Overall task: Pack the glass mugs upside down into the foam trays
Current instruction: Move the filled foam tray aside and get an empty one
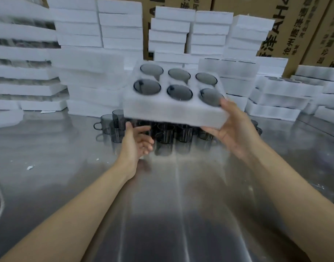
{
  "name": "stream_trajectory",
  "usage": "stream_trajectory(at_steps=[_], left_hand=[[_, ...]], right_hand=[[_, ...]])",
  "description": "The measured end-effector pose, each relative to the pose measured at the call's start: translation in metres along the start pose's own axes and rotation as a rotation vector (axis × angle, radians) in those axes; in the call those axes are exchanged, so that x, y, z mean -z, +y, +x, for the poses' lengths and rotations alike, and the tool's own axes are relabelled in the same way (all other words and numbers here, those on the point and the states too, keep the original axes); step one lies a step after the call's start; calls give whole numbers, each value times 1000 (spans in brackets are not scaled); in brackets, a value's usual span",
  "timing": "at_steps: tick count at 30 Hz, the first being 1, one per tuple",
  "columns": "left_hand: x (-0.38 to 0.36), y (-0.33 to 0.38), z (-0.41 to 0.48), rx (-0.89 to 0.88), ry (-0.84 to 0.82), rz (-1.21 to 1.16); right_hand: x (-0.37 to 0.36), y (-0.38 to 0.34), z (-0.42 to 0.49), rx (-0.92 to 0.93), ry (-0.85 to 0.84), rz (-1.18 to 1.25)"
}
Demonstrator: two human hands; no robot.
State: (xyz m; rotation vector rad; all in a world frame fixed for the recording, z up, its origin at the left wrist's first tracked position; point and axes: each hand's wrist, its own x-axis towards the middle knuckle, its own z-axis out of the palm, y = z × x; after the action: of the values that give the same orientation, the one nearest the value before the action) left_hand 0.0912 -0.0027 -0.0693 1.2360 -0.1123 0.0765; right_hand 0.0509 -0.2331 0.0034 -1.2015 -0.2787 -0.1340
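Head cam: foam tray [171,112] full w/ 6 inverted mugs [147,87], right hand [232,129] grips its corner, left hand [137,142] spread loose below; loose mugs [113,125] on tabletop [162,205] still unpacked.

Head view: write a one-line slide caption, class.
Right hand holds a foam tray of six upside-down mugs above loose mugs on a steel table; left hand open below.

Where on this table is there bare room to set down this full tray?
Bare steel table lies between the loose mugs and you, widest toward the near edge. A smaller patch sits left of the mugs, before the left foam stacks, with a few scraps. Crowded: under the full tray, and the whole back row.
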Motion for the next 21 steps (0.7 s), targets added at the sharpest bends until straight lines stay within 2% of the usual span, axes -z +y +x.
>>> stream_trajectory(at_steps=[3,8,9,10,12,14,17,21], left_hand=[[1,-7,8,-4,-39,73],[4,-12,16,-5,-52,35],[3,-12,17,-1,-50,32],[3,-12,18,1,-48,28],[1,-12,19,7,-53,35],[0,-12,18,11,-61,52],[1,-13,17,-3,-69,86],[1,-12,15,-1,-69,97]], right_hand=[[-27,-21,54,-27,115,104],[-62,-62,162,-24,248,115],[-65,-63,179,-49,299,-8],[-66,-60,193,-69,361,-250],[-66,-40,210,-44,442,-897],[-66,-17,215,43,374,-1322],[-57,5,211,129,264,-1546],[-47,2,213,275,349,-1677]])
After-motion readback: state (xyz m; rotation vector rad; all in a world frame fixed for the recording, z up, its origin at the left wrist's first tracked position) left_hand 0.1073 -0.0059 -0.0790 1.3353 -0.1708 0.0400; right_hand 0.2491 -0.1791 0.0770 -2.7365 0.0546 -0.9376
